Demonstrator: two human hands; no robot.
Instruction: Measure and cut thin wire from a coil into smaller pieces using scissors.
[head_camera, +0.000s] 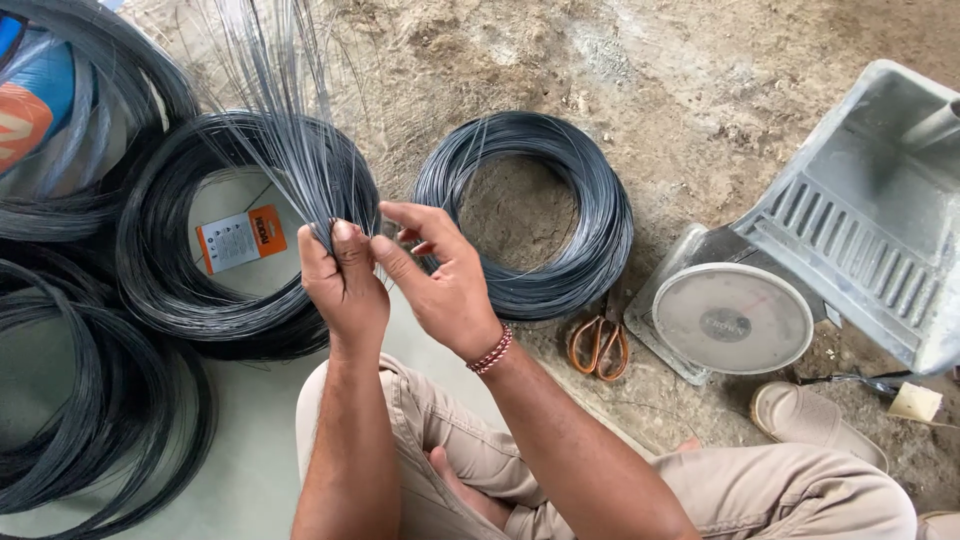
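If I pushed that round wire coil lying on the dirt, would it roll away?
Probably not: the wire coil lies flat on the ground, so it would likely slide, not roll. It looks densely wound, so probably heavy for its size. Single strands seem springy: the wire bundle in the left hand fans out.

wire coils (250, 240) left, scale (732, 318) right, scissors (598, 346) between

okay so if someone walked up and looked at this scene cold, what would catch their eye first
First, the two hands at centre: the left hand grips a bundle of thin wires fanning upward, and the right hand pinches at its base. Dark wire coils ring them on the ground, left and just behind. At right sit a dial scale and orange-handled scissors.
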